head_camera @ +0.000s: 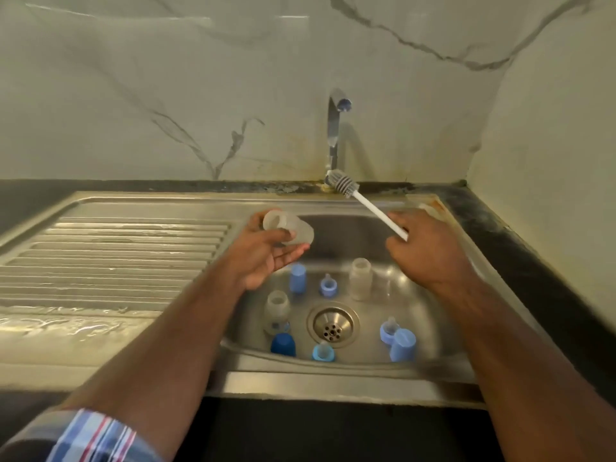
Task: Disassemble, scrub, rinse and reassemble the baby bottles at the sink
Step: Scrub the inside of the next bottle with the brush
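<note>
Left hand (266,255): holds a clear bottle (288,230) over the left edge of the sink (333,383), the bottle lying on its side with its open mouth turned left; thumb and fingers curl round it, palm up.
Left grip: closed round the clear bottle.
Right hand (423,248): holds the white handle of a bottle brush (363,203) over the right side of the basin; the grey bristle head points up and left, near the foot of the tap (335,128).
Right grip: closed round the brush handle.
Brush and held bottle: apart, with the basin between them.
Basin, far side: a light blue cap (297,278) upright, a blue ring with teat (328,286) beside it, and a second clear bottle (360,278) upright to its right.
Basin, left: a third clear bottle (277,311) upright, with a dark blue cap (283,345) just in front of it.
Basin, near side: another blue ring with teat (323,352) beside the drain (333,325).
Basin, right: a light blue ring with teat (389,330) touching a light blue cap (402,345).
Draining board (116,255): ribbed steel, wet, left of the basin.
Desk (533,261): dark, round the sink.
Sleeve (93,438): striped, on the left arm.
</note>
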Tool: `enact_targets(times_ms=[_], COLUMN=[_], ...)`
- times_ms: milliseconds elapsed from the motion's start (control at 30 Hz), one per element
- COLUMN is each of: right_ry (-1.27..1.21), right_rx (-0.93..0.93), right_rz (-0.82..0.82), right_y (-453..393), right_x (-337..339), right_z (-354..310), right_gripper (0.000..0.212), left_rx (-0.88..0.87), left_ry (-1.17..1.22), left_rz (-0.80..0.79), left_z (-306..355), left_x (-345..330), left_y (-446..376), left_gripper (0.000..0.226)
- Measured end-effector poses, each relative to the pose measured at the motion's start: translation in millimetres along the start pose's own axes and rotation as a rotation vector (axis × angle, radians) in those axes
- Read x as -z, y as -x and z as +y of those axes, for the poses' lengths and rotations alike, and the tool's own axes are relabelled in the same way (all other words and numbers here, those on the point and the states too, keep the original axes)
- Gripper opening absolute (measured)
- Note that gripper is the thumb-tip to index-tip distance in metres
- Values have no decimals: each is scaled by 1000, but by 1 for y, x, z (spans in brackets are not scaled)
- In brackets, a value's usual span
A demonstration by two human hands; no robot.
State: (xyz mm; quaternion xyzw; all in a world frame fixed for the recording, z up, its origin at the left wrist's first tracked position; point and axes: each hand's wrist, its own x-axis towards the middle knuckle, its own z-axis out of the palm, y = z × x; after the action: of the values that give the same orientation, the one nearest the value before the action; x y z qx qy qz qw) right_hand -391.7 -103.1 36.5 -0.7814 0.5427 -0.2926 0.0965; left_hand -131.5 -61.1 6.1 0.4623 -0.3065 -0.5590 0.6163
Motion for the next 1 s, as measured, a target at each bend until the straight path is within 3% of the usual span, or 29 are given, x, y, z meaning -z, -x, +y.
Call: enact_targets(times_ms=[133, 267, 367, 533, 733, 1000], right_ry=[-42, -34, -16, 48, 178, 333], right_rx=[38, 100, 149, 219, 208, 217], right_rz=[-10, -17, -60, -141, -197, -199], right_y=[5, 7, 9, 15, 22, 30], right_x=[-8, -15, -17, -24, -25, -19], right_z=[-12, -15, -20, -28, -39, -49], right_gripper=[44, 39, 47, 49, 51, 54], left_rx=[-31, -55, -73, -93, 25, -20], left_ry=[280, 448, 425, 495, 651, 639], left_rz=[-40, 72, 185, 212, 214, 304], left_z=[11, 21, 18, 16, 19, 21], left_x=[24, 38, 39, 35, 29, 28], left_y=[-9, -19, -27, -34, -33, -34], left_gripper=[63, 37, 20, 42, 29, 42])
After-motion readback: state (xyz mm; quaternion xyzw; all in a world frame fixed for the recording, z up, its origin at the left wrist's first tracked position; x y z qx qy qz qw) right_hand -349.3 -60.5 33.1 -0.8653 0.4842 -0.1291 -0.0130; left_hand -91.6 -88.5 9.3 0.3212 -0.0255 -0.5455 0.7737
